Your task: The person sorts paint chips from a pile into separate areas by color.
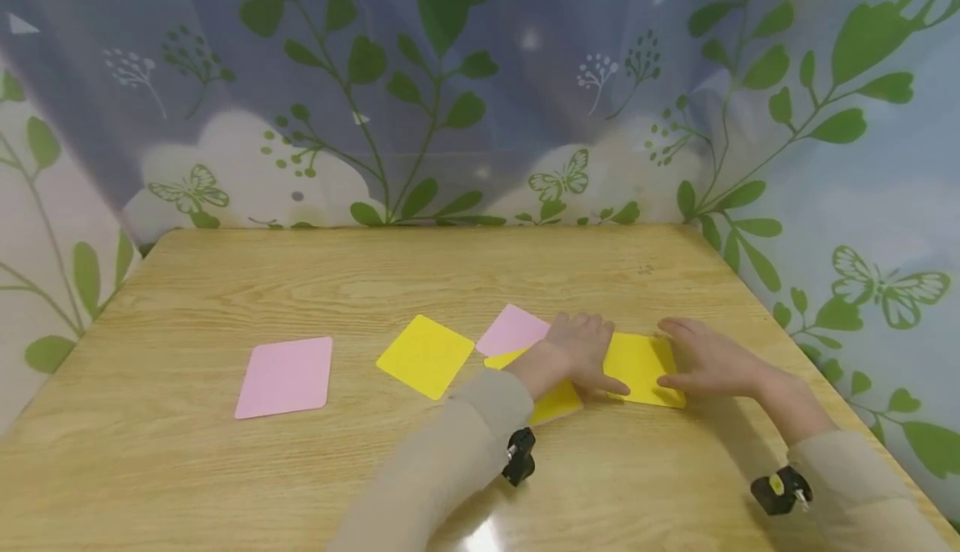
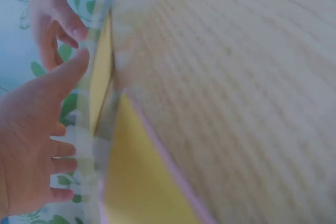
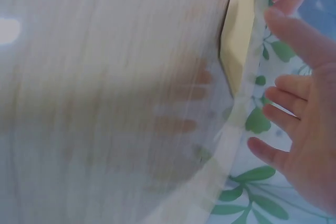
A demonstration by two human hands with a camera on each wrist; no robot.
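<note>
A square yellow card [image 1: 641,370] with rounded corners lies flat on the table at the right, between the two hands. My left hand [image 1: 581,353] hovers at its left edge, thumb pointing toward it and fingers extended. On the opposite side is my right hand [image 1: 712,358], its thumb and fingers spread apart near the card's right edge. Both wrist views show the hands holding nothing; the yellow card [image 2: 101,80] lies below the thumbs. Under the left wrist, partly hidden, is another yellow card [image 1: 557,402] with a pink edge [image 2: 157,145] showing beneath it.
A pink card [image 1: 512,329] peeks out behind the left hand. Left of it lies a tilted yellow card [image 1: 426,356], and farther left a separate pink card [image 1: 285,377]. The wood-grain table [image 1: 360,477] meets a leaf-patterned curtain [image 1: 450,143] at the back and sides.
</note>
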